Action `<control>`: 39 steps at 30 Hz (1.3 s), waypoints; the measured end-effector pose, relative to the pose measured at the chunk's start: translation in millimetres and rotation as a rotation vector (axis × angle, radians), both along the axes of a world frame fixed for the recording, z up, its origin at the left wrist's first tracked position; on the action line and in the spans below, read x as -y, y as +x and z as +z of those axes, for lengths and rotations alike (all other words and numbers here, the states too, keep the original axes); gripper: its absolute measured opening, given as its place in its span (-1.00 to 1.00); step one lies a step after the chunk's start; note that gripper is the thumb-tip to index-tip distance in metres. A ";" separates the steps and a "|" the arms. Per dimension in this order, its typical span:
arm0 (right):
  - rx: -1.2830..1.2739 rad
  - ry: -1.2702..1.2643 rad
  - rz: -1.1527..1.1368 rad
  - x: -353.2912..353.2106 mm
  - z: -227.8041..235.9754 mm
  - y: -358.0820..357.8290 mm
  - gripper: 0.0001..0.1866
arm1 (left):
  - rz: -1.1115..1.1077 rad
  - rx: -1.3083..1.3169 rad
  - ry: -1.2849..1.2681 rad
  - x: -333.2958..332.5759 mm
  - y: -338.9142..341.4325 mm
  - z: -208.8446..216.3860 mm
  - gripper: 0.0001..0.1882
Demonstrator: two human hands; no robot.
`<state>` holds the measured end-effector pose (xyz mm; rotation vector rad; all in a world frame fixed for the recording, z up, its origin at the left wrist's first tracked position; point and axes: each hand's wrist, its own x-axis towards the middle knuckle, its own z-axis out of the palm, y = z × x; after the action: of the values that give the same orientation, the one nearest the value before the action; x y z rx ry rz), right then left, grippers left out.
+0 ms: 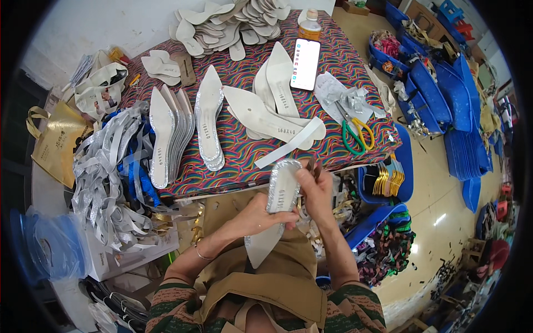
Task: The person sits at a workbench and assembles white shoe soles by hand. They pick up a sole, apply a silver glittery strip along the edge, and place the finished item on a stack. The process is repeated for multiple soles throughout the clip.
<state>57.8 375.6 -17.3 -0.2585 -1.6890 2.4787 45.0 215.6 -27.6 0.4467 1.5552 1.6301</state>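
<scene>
Over my lap I hold a pale shoe insole (284,188), its rounded heel end up and its pointed toe down, with glittery silver strip along its edge. Across its middle, my left hand (262,215) is closed on it. My right hand (317,194) pinches the upper right edge with the thumb on top. A small dark metal tool (315,168) sticks up from that hand's fingers; its kind is unclear. Just beyond, on the patterned tablecloth (239,169), a whitish strip (290,142) lies across loose insoles (272,119).
A stack of insoles (162,139) and a silver-edged pile (209,122) stand left of centre. Scissors (356,132), a phone (305,64) and a bottle (310,25) lie or stand right. Silver ribbons (114,183) hang at left. Blue bins (408,161) line the right.
</scene>
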 end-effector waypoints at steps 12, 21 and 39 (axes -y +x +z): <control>-0.085 0.133 0.301 -32.0 20.9 -12.6 -0.81 | -0.011 -0.040 0.004 -1.9 -0.1 3.2 -0.76; -0.291 0.297 0.287 -35.3 23.5 -18.5 -0.81 | 0.058 -0.517 -0.200 -0.9 -11.5 10.0 -0.73; -0.094 -0.493 0.340 -1.3 -15.9 -55.1 -0.56 | -0.362 0.431 0.625 -22.4 -18.6 -7.6 -0.58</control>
<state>2.7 376.9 -33.3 0.1121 -1.1388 3.0762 26.3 238.0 -35.1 0.6099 0.5898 1.7496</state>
